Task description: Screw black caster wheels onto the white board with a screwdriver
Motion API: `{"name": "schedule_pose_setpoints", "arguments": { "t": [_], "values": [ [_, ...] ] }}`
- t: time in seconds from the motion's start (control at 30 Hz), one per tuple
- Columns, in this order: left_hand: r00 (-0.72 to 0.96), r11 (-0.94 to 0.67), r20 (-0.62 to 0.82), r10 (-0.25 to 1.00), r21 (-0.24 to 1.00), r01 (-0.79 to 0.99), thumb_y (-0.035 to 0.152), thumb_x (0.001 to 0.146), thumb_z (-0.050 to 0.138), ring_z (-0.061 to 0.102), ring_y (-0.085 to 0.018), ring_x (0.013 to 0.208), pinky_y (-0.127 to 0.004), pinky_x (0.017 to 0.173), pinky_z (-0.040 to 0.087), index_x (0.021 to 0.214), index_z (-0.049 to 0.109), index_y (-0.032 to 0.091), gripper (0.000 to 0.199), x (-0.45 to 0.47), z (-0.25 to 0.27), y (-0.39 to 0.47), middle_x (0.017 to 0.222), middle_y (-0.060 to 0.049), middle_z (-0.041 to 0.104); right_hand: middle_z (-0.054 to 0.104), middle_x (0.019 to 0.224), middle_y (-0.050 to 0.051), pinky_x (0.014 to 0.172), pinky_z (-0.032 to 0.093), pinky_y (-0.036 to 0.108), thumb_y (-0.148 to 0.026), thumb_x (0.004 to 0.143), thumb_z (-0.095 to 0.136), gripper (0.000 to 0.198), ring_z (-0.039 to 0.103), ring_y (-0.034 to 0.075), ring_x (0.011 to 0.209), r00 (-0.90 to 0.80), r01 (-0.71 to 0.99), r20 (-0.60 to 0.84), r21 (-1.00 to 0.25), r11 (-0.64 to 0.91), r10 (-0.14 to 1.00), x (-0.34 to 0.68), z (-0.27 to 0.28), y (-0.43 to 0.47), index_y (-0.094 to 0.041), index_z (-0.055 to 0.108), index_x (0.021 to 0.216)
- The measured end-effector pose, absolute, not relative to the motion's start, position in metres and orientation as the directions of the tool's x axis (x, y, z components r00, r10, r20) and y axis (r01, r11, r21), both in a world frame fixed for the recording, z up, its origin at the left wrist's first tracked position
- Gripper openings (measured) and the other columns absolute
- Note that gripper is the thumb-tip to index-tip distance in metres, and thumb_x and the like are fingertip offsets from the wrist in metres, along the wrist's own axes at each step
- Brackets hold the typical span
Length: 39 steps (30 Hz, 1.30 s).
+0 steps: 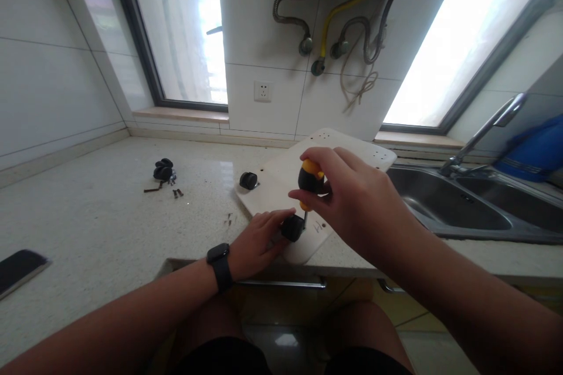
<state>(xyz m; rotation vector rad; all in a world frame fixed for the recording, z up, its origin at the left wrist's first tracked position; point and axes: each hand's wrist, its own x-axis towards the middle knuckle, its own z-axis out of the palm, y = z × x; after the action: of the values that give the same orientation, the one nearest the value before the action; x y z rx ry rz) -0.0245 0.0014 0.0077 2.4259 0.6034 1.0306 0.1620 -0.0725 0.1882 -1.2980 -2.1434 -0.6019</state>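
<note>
My right hand [347, 187] is closed round the yellow and black handle of a stubby screwdriver [310, 177]. The screwdriver's shaft points down beside a black caster wheel [292, 227] at the near corner of a white board [281, 187]. With fingers closed on that caster, my left hand [255, 243] steadies it from the left; a black watch is on the wrist. Another caster [248, 180] stands at the board's left corner. The screw under the tip is too small to make out.
Loose casters [163, 170] lie on the counter [109, 217] at left, near several screws [177, 193]. A dark flat object [21, 269] lies at the far left. At right are a steel sink [448, 205] and a faucet [484, 135]. Hoses [329, 23] hang on the back wall.
</note>
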Motion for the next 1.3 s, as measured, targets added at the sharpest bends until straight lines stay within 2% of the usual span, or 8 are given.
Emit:
{"name": "schedule_pose_setpoints", "arguments": {
  "t": [0.13,0.33,0.47,0.67,0.83,1.0,1.1,1.3],
  "values": [
    [0.623,-0.795,0.550,0.556,0.570,0.207,0.035,0.106,0.057,0.060,-0.031,0.128,-0.055,0.108,0.048,0.153,0.041,0.031,0.050,-0.026,0.007,0.002,0.150,-0.010,0.058,0.071,0.106,0.011,0.066,0.057,0.039,-0.028,0.086,0.084,0.043,0.072,0.027,0.082,-0.368,0.901,0.619,0.054,0.430,0.694,0.160,0.192,-0.069,-0.014,0.063,0.122],
    [0.586,-0.769,0.565,0.581,0.617,0.168,0.030,0.103,0.061,0.061,-0.029,0.124,-0.052,0.105,0.051,0.148,0.045,0.031,0.047,-0.024,0.002,0.004,0.147,-0.009,0.059,0.069,0.132,0.012,0.088,0.060,0.042,-0.022,0.099,0.056,0.052,0.073,0.026,0.106,-0.486,0.790,0.368,-0.203,0.579,0.792,0.181,0.213,-0.068,-0.023,0.049,0.150],
    [0.568,-0.754,0.567,0.597,0.638,0.156,0.031,0.102,0.065,0.062,-0.029,0.121,-0.052,0.105,0.050,0.145,0.047,0.031,0.047,-0.023,0.000,0.004,0.143,-0.009,0.061,0.076,0.113,0.004,0.083,0.060,0.039,-0.030,0.092,0.071,0.034,0.075,0.024,0.095,-0.464,0.779,0.351,-0.276,0.564,0.813,0.191,0.217,-0.069,-0.029,0.063,0.126],
    [0.528,-0.740,0.582,0.618,0.657,0.141,0.034,0.100,0.068,0.061,-0.027,0.115,-0.048,0.099,0.053,0.139,0.050,0.030,0.043,-0.021,0.001,0.002,0.136,-0.009,0.063,0.073,0.088,0.004,0.061,0.051,0.034,-0.040,0.081,0.086,0.038,0.069,0.022,0.073,-0.360,0.845,0.547,-0.152,0.513,0.756,0.179,0.203,-0.068,-0.023,0.056,0.097],
    [0.550,-0.727,0.550,0.629,0.666,0.166,0.030,0.100,0.067,0.061,-0.028,0.117,-0.052,0.105,0.050,0.141,0.050,0.030,0.045,-0.021,0.003,0.001,0.141,-0.009,0.061,0.072,0.108,0.007,0.069,0.054,0.036,-0.034,0.091,0.077,0.045,0.069,0.022,0.082,-0.421,0.838,0.517,-0.093,0.538,0.745,0.174,0.204,-0.067,-0.026,0.060,0.132],
    [0.561,-0.747,0.567,0.603,0.649,0.147,0.029,0.104,0.059,0.060,-0.028,0.124,-0.054,0.111,0.046,0.148,0.046,0.032,0.046,-0.024,0.000,0.003,0.146,-0.009,0.060,0.068,0.127,0.010,0.088,0.057,0.040,-0.031,0.102,0.058,0.041,0.070,0.024,0.104,-0.513,0.787,0.434,-0.106,0.608,0.741,0.181,0.211,-0.076,-0.027,0.059,0.143],
    [0.571,-0.741,0.566,0.595,0.661,0.117,0.034,0.103,0.061,0.056,-0.031,0.132,-0.055,0.113,0.045,0.151,0.044,0.031,0.051,-0.024,0.003,0.001,0.148,-0.011,0.058,0.073,0.123,0.008,0.089,0.057,0.040,-0.030,0.102,0.056,0.047,0.072,0.025,0.106,-0.519,0.782,0.411,-0.126,0.611,0.750,0.187,0.211,-0.076,-0.028,0.054,0.149],
    [0.453,-0.564,0.436,0.778,0.802,0.197,0.044,0.085,0.086,0.063,-0.031,0.113,-0.054,0.101,0.051,0.141,0.050,0.022,0.070,-0.015,0.016,-0.004,0.132,-0.014,0.064,0.077,0.112,0.008,0.083,0.057,0.041,-0.039,0.102,0.057,0.047,0.073,0.026,0.098,-0.434,0.831,0.418,-0.156,0.534,0.798,0.196,0.216,-0.064,-0.025,0.057,0.147]
  ]
}}
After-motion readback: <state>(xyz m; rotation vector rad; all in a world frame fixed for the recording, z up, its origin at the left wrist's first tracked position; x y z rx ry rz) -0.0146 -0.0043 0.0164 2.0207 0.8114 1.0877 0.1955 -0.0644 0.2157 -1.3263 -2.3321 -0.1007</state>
